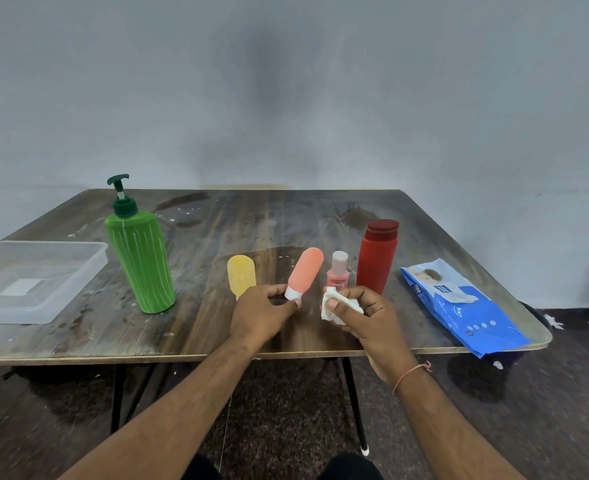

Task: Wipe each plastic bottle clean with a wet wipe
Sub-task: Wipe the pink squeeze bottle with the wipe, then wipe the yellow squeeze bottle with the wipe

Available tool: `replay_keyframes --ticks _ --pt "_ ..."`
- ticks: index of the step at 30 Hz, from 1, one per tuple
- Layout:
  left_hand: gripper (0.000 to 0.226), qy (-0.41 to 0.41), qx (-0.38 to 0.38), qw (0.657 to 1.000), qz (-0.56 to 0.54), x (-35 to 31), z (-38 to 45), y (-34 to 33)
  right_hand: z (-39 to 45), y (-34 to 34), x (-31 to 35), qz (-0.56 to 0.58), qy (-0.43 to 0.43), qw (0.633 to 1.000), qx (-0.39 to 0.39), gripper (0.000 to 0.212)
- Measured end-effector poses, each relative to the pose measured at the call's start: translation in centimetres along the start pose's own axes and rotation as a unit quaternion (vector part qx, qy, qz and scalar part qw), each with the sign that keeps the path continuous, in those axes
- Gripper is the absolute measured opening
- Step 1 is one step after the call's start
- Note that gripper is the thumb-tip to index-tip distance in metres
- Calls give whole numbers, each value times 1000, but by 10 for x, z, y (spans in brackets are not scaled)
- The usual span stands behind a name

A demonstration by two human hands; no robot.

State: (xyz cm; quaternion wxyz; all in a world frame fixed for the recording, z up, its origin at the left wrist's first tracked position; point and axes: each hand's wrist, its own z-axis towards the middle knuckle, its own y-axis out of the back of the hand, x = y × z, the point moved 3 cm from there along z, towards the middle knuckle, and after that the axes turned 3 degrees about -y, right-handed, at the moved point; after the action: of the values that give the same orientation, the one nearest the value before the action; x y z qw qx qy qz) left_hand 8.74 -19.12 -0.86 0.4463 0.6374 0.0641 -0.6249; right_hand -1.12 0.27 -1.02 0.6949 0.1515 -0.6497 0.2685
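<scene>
Left hand [262, 315] fingers pinch white cap of soft orange plastic tube bottle [305, 271], frame centre; right hand [362, 313] fingers grip crumpled white wet wipe [333, 306].

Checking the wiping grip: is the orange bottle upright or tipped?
Tipped: the orange bottle leans right, its white cap low, pinched by the left hand.

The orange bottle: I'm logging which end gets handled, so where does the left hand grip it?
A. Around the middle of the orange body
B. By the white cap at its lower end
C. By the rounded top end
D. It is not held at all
B: the left hand pinches the white cap at the lower end of the orange bottle, whose rounded end points up and away.
</scene>
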Motion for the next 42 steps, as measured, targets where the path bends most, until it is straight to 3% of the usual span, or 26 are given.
replay_keyframes --ticks 7,19,32,35,36,40,42 --pt "40 -16 4 994 109 -7 6 -6 2 3 -6 9 6 1000 10 12" --pt "24 45 63 989 123 -1 16 -5 -1 4 -6 11 22 1000 13 11" --pt "43 -17 94 982 162 -11 9 -1 -4 3 -1 -3 7 1000 17 12" --pt "59 -21 42 992 121 -11 -5 4 -5 3 -1 -18 2 1000 16 10" --pt "56 -22 12 995 95 -11 -12 8 -5 3 -1 -23 1 1000 17 10" --pt "11 -77 -139 987 -13 4 -36 29 -4 2 0 -41 -8 999 15 11" --pt "20 -71 -184 978 -73 19 -34 43 -4 -1 2 -63 -8 998 14 10"
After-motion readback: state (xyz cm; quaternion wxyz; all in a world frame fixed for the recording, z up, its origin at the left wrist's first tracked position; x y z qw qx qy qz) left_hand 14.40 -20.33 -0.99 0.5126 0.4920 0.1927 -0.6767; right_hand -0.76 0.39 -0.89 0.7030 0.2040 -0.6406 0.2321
